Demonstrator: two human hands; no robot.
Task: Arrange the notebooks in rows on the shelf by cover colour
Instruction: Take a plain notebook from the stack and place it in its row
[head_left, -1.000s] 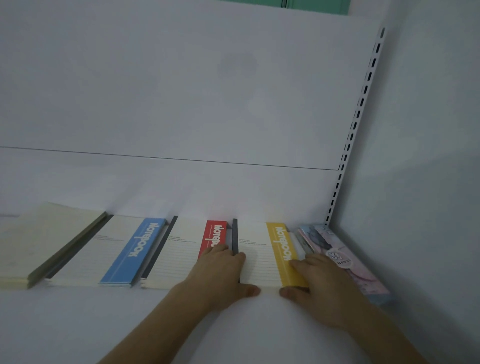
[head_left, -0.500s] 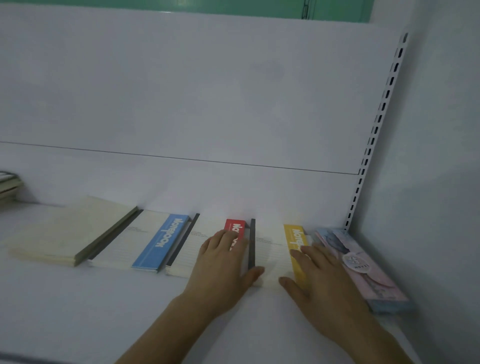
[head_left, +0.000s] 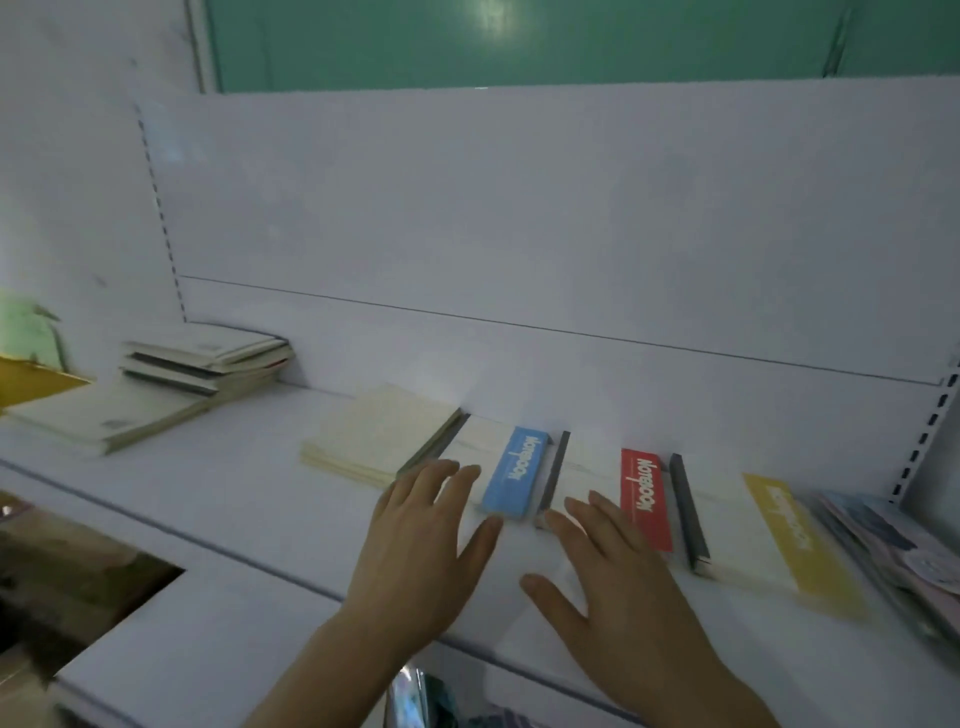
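Observation:
A row of notebooks lies flat on the white shelf (head_left: 218, 499): a cream one (head_left: 374, 439), a blue-striped one (head_left: 514, 470), a red-striped one (head_left: 644, 496), a yellow-striped one (head_left: 789, 535) and pastel patterned ones (head_left: 904, 551) at the far right. My left hand (head_left: 421, 545) lies flat with straight fingers on the white part of the blue-striped notebook. Flat on the red-striped notebook's white part rests my right hand (head_left: 608, 577), fingers spread. Neither hand grips anything.
A loose pile of cream notebooks (head_left: 208, 364) sits at the back left of the shelf, with another flat one (head_left: 109, 418) in front. A slotted upright (head_left: 930, 431) and side wall close the right end. The shelf's front edge runs below my wrists.
Both hands have shifted one notebook to the left: the left from the red-striped to the blue-striped, the right from the yellow-striped to the red-striped. The view has swung left, revealing the pile.

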